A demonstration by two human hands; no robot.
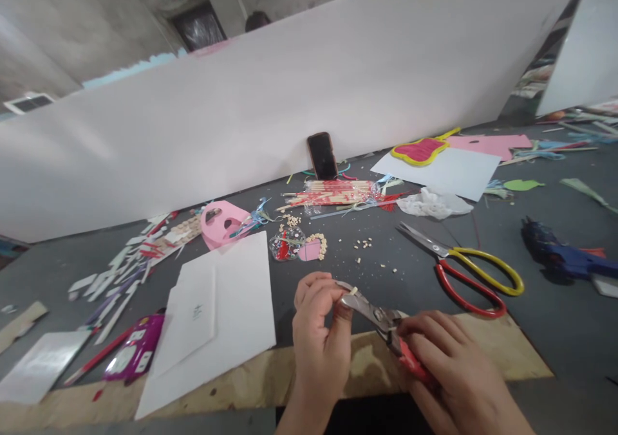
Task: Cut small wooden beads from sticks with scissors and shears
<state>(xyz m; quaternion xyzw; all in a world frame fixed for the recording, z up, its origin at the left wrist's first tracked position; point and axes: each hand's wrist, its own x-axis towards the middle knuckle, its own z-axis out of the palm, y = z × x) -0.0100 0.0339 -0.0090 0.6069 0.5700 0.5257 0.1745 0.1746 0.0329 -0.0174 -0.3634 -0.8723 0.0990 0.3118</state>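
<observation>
My right hand [447,358] is closed around the red handles of metal pliers [379,316], which point up and to the left. At their jaws sits a small cream-coloured piece [354,291]. The fingers of my left hand [318,325] are closed in a pinch at the jaw tips, by this piece; how firmly they hold it is partly hidden. Just beyond lie several cut cream bits [364,244] and a pink shape edged with cream bits [310,249]. To the right rest large scissors [447,253] with one yellow and one red handle.
White sheets [241,293] and a magenta packet [138,348] lie left. A phone [322,155] leans on the white partition [270,113], behind red-and-cream sticks [338,192]. Crumpled tissue [432,203], a pink-and-yellow shape [420,151] and a blue glue gun [564,251] lie right.
</observation>
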